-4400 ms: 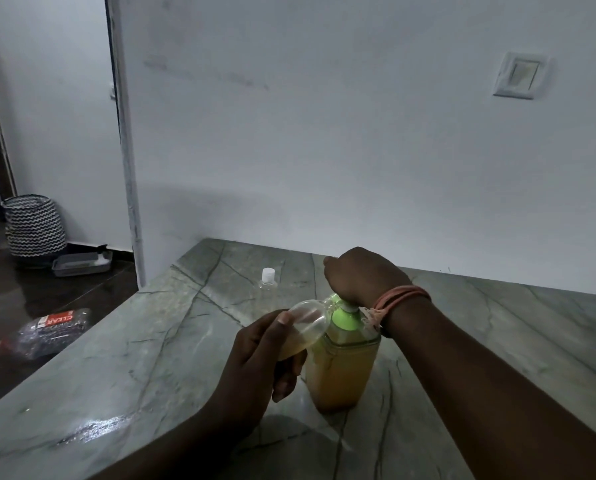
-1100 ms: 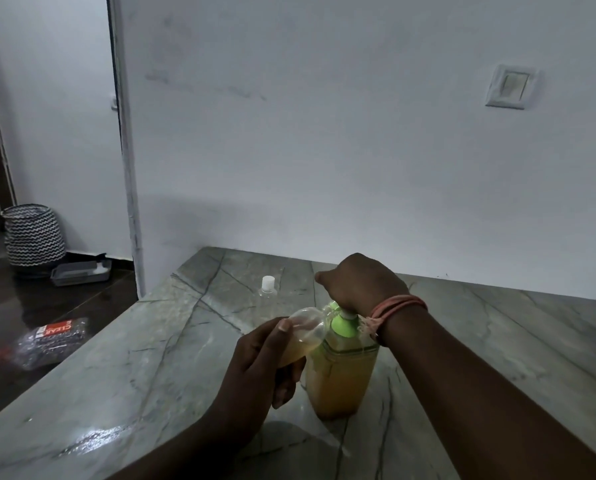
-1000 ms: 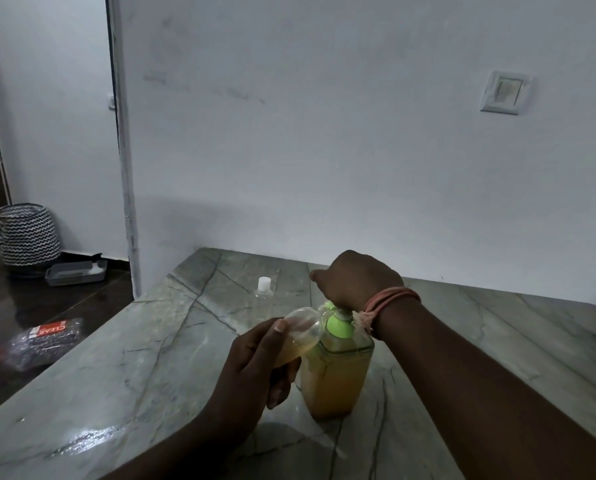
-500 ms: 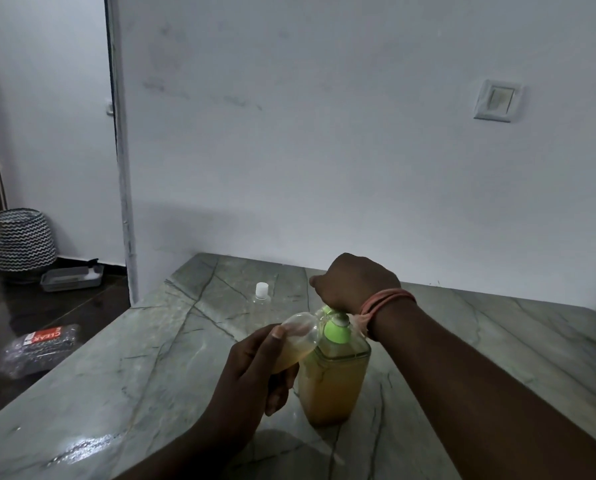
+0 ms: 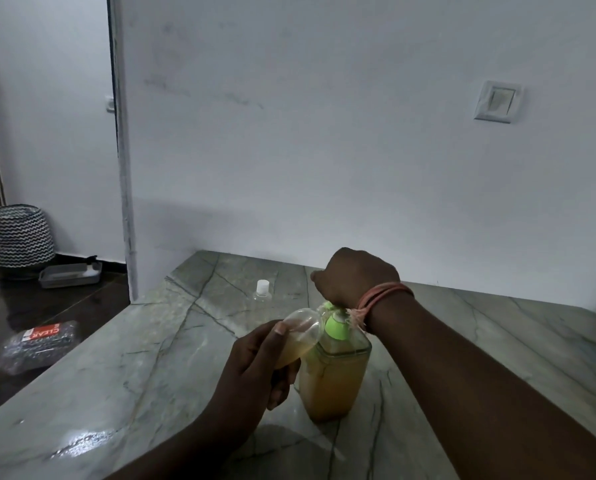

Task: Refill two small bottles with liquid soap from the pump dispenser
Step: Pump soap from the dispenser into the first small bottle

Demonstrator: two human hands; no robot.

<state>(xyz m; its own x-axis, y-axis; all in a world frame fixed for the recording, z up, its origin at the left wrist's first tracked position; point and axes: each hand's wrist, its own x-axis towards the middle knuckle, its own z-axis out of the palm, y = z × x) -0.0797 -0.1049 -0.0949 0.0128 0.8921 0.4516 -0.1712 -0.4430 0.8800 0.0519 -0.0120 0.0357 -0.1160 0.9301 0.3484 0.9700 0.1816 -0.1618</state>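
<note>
A square clear pump dispenser [image 5: 334, 379] with orange soap and a green pump top stands on the marble counter [image 5: 144, 368]. My right hand [image 5: 355, 277], fingers curled, presses down on the pump head, which it hides. My left hand [image 5: 255, 365] grips a small clear bottle [image 5: 300, 336], tilted with its mouth at the spout and partly filled with orange soap. A second small clear bottle [image 5: 262, 292] with a white cap stands upright farther back on the counter.
A white wall runs along the counter's far edge, with a switch plate [image 5: 497, 102] up right. On the dark floor at left sit a zigzag basket [image 5: 21, 237], a grey tray [image 5: 71, 274] and a plastic-wrapped pack [image 5: 38, 344].
Both hands keep their hold while the right hand pumps up and down. Soap in the tilted bottle has risen slightly. The camera has shifted a little.
</note>
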